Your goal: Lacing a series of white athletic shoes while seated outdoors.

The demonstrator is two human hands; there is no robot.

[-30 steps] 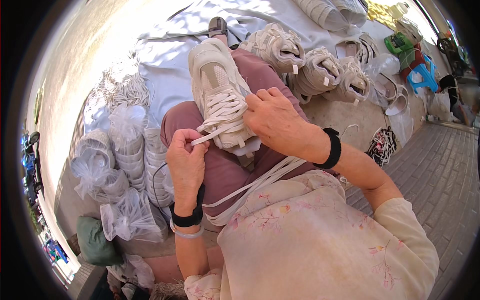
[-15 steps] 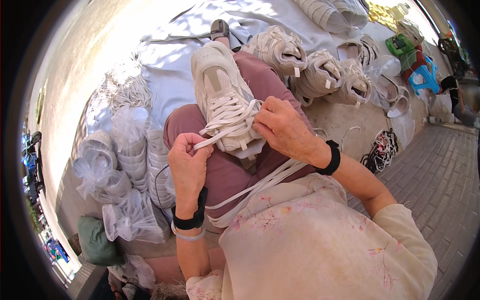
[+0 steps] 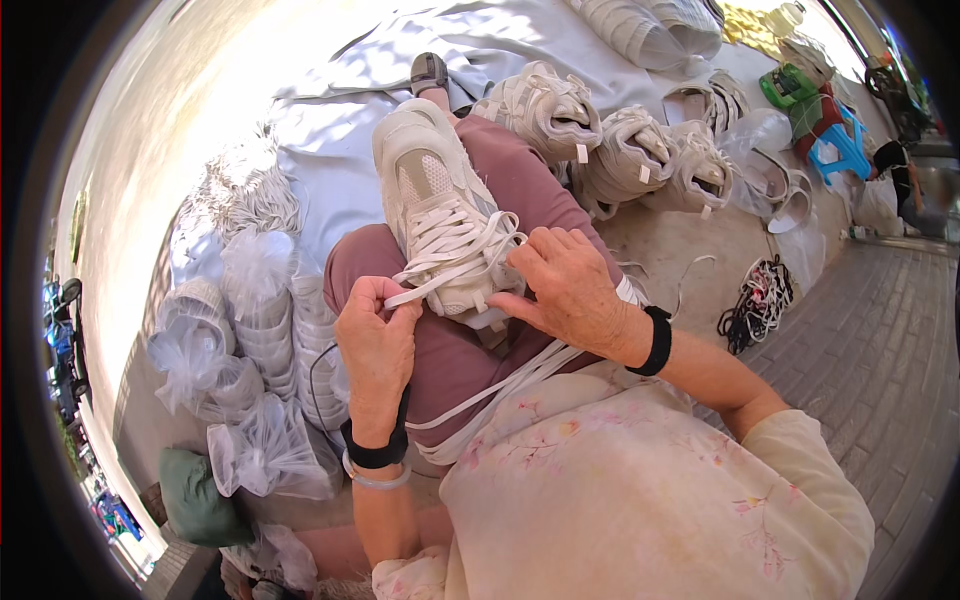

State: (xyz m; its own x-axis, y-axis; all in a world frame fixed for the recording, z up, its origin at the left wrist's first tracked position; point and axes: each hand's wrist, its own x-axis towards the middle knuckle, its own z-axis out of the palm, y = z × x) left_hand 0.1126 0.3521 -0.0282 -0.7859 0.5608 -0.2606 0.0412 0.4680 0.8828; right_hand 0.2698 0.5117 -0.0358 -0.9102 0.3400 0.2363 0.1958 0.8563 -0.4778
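Note:
A beige sneaker (image 3: 407, 137) rests across my lap, its toe pointing away from me. White shoelace (image 3: 445, 240) criss-crosses its tongue, with loose loops on the right side. My left hand (image 3: 375, 335) pinches a lace end between thumb and fingers at the shoe's left edge. On the other side, my right hand (image 3: 575, 290) is open, its thumb and forefinger spread apart beside the heel collar. The fingertips lie close to a lace loop; whether they touch it is unclear. A bundle of spare white laces (image 3: 520, 382) lies over my thighs.
Several beige sneakers (image 3: 640, 160) stand in a row right of my leg. Bagged stacks of pale shoe parts (image 3: 265, 320) sit at left, near a heap of laces (image 3: 240, 190). A dark and white lace tangle (image 3: 757, 303) and a blue stool (image 3: 840, 150) are at right.
My right hand has loosened from a pinch, its thumb now spread down toward the heel. My left hand keeps its lace end. The view has shifted slightly.

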